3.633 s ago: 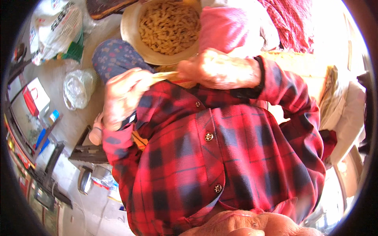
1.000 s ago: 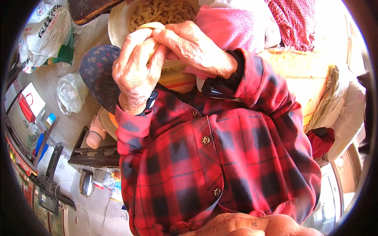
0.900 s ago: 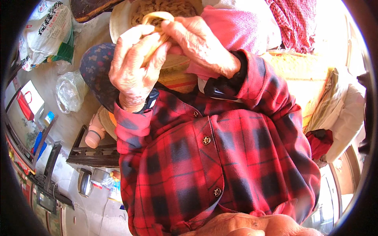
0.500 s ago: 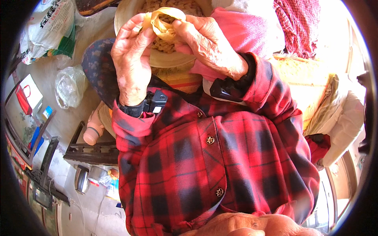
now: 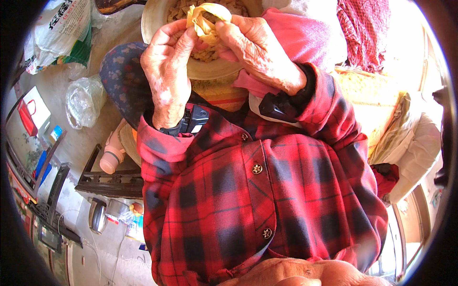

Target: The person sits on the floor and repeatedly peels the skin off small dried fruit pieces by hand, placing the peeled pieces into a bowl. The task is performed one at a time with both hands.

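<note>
A thin, soft yellow strip, bent into a crumpled loop, is held up between my two hands; its exact kind I cannot make out. My left hand pinches its left side between thumb and fingers. On the other side, my right hand grips it with thumb and bent fingers. Below the strip stands a wide pale basin, holding many tan, curled pieces. The hands partly hide the basin and its contents.
A pink cloth lies beyond my right wrist, near a red checked cloth. On the floor to the left are a clear plastic bag and a printed sack. A pink bottle stands by a dark wooden frame.
Both hands have shifted slightly to the right and up with the yellow strip. Its loop has opened into a looser, more twisted shape.
</note>
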`<state>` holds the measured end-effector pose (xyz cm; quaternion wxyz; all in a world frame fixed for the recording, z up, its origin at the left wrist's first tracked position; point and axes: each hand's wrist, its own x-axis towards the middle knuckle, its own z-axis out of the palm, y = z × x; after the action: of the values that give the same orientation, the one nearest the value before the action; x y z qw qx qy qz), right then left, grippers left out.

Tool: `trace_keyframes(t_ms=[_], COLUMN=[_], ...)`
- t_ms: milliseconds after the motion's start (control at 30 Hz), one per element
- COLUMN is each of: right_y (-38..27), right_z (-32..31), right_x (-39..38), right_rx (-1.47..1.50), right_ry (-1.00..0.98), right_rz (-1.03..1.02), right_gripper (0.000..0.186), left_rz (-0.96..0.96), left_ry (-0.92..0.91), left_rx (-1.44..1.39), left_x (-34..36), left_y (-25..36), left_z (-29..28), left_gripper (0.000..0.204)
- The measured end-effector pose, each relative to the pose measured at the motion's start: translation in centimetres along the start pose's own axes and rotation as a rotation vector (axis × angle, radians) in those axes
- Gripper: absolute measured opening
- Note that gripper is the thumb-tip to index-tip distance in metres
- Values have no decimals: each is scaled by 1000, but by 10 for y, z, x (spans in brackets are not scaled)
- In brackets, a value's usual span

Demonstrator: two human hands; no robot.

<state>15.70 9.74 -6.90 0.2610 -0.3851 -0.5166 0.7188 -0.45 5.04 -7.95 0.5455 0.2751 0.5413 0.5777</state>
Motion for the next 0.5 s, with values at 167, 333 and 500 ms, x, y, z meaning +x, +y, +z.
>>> trace_keyframes(t_ms=[167, 333, 500], right_y=[1, 5, 9], right_z=[-2, -1, 2], right_x=[1, 3, 4], right_rx=[-19, -63, -30], right_ry=[-17, -20, -2], right_rz=[26, 8, -50], right_gripper=[35, 34, 34], left_rz=[63, 38, 21], left_ry=[31, 20, -26], left_rx=[65, 156, 35], left_x=[0, 0, 1], left_y=[-2, -5, 0], left_z=[1, -3, -7], left_gripper=[24, 23, 18])
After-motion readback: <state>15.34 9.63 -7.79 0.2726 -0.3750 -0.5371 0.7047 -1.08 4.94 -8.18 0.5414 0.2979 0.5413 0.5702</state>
